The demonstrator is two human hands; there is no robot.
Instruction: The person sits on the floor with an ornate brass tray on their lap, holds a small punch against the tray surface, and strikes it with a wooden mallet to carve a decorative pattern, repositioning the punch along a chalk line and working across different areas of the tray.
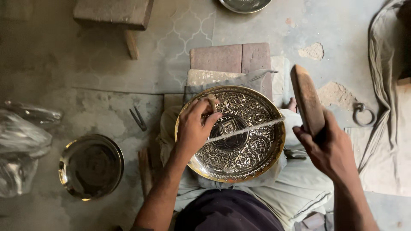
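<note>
- We see a round brass plate [239, 158] with patterns cut into it, lying on cloth [274, 192] in the person's lap.
- Our left hand [195, 128] is closed tight around a small metal punch [212, 102], whose tip rests on the plate.
- Our right hand [327, 147] grips a wooden mallet [306, 99], held up beside the plate.
- Another plate [90, 166] sits on the floor nearby.
- Bricks [233, 57] lie behind the plate.

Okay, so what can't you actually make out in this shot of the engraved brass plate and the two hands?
- Head view: the tip of the small tool is hidden by the left hand over the engraved round brass plate.
- The flat brown wooden mallet: its grip is covered by the right hand.
- The round metal dish is cut off by the top edge.
</note>
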